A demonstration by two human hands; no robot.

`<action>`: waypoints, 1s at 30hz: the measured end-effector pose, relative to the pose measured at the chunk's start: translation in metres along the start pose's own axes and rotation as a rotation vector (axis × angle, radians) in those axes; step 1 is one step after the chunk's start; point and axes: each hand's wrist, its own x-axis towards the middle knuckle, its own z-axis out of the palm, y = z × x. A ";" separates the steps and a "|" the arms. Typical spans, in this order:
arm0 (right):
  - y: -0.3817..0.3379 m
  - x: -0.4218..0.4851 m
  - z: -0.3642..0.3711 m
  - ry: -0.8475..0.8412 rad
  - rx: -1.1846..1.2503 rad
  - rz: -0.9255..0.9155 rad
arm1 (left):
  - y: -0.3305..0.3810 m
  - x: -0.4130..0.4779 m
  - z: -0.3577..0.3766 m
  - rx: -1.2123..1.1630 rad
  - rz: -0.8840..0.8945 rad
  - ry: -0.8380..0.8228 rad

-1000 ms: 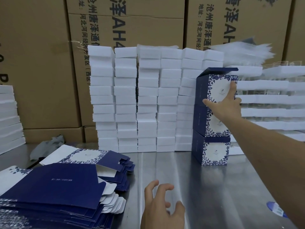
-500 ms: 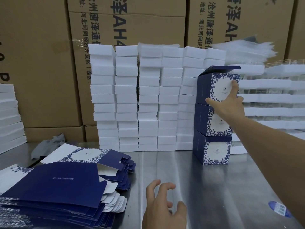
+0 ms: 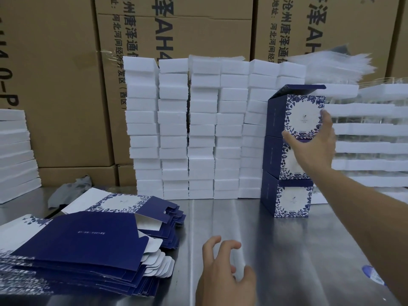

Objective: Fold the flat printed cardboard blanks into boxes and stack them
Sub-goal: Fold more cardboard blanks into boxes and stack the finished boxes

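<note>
Little has moved since the earlier frame: right hand (image 3: 313, 146) stays spread on the printed front of the top box (image 3: 298, 113), index finger now closer to that face's right edge, thumb along its lower edge. Fingers are straight and pressing, not wrapped round anything. Left hand (image 3: 223, 272) hovers over the steel table (image 3: 276, 250), fingers loosely curled, holding nothing. Top box sits on the middle box (image 3: 273, 155), which sits on the bottom box (image 3: 291, 202); the column of three stands on the table, touching the white foam blocks (image 3: 198, 129) behind it. Lid flap (image 3: 300, 88) of the top box stands open. Pile of flat blanks (image 3: 77, 246) lies at the near left, well apart from the column. Judgement: thin printed card, so an empty box is very light, its walls dent under a hard squeeze, and the coated print is probably slick. The column would shift with a small sideways push. Best hold for a folded box: opposite side walls near the creased corners, where the card is stiffest. For a blank: pinch a free edge at the flaps and peel it off the pile.
</note>
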 end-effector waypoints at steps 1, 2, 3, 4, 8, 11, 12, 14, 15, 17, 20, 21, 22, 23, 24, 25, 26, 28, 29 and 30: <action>0.005 -0.014 0.001 0.037 0.055 -0.012 | -0.002 -0.001 0.001 -0.010 0.007 0.014; 0.013 -0.033 0.004 0.052 0.092 -0.005 | -0.003 -0.001 0.002 -0.029 0.017 0.027; 0.023 -0.056 0.007 0.037 0.107 0.010 | -0.004 -0.002 0.002 -0.051 0.024 0.033; 0.034 -0.083 0.010 -0.002 0.100 0.025 | -0.005 -0.003 0.002 -0.064 0.033 0.036; 0.063 -0.179 0.015 -0.408 -0.217 0.040 | -0.001 -0.007 -0.001 -0.083 0.091 0.031; 0.055 -0.211 0.007 -0.798 -0.519 -0.110 | 0.004 -0.011 -0.003 -0.079 0.116 0.060; 0.050 -0.220 0.002 -0.867 -0.601 -0.205 | 0.007 -0.013 -0.005 -0.064 0.122 0.071; 0.041 -0.237 -0.011 -0.892 -0.689 -0.319 | 0.012 -0.017 -0.008 -0.018 0.151 0.084; 0.038 -0.247 -0.019 -0.888 -0.718 -0.310 | 0.012 -0.020 -0.009 0.012 0.177 0.088; 0.034 -0.265 -0.033 -0.913 -0.775 -0.266 | 0.012 -0.025 -0.013 0.082 0.246 0.096; 0.027 -0.282 -0.046 -0.921 -0.740 -0.213 | 0.013 -0.029 -0.027 0.234 0.360 0.164; 0.025 -0.284 -0.048 -0.907 -0.713 -0.205 | 0.015 -0.028 -0.034 0.293 0.381 0.200; 0.023 -0.284 -0.050 -0.893 -0.696 -0.205 | 0.016 -0.027 -0.043 0.355 0.391 0.237; 0.022 -0.284 -0.051 -0.884 -0.687 -0.205 | 0.016 -0.024 -0.054 0.410 0.391 0.279; 0.020 -0.283 -0.052 -0.883 -0.682 -0.199 | 0.015 -0.023 -0.067 0.442 0.379 0.335; 0.019 -0.282 -0.053 -0.880 -0.676 -0.194 | 0.013 -0.021 -0.082 0.442 0.352 0.411; 0.019 -0.281 -0.053 -0.874 -0.671 -0.190 | 0.009 -0.017 -0.098 0.414 0.313 0.494; 0.021 -0.279 -0.053 -0.865 -0.663 -0.189 | -0.004 -0.010 -0.130 0.350 0.220 0.598; 0.022 -0.279 -0.053 -0.860 -0.663 -0.189 | -0.011 -0.007 -0.145 0.356 0.185 0.584; 0.023 -0.280 -0.053 -0.854 -0.659 -0.186 | -0.020 -0.003 -0.158 0.382 0.167 0.528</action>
